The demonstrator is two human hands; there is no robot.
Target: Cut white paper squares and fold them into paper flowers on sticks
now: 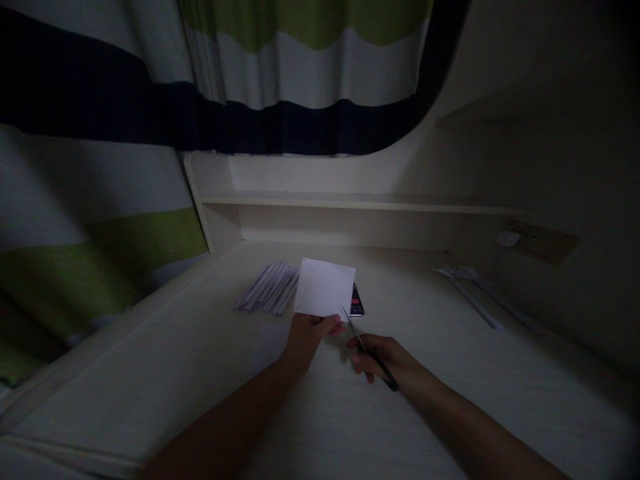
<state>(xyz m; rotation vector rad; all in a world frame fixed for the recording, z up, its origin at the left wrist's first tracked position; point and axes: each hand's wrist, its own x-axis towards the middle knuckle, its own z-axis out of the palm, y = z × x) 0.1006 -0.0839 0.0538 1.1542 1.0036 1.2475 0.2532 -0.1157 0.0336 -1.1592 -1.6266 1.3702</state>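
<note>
My left hand [307, 337] pinches the lower edge of a square white sheet of paper [325, 287], holding it up above the desk. Faint diagonal lines run in from the paper's corners. In my right hand [377, 357] is a pair of scissors [373, 357] with black handles. Their blades point up and left and meet the paper near its lower right corner; whether they are parted I cannot tell. Behind the paper's right edge a dark phone [357, 303] partly shows. Another pale sheet [270, 343] lies by my left wrist.
A pile of thin rolled paper sticks [270, 288] lies left of the held sheet. More long paper strips [473, 297] rest at the right, near a wall socket [540, 240]. A shelf [350, 200] spans the desk's back, below striped curtains [310, 73].
</note>
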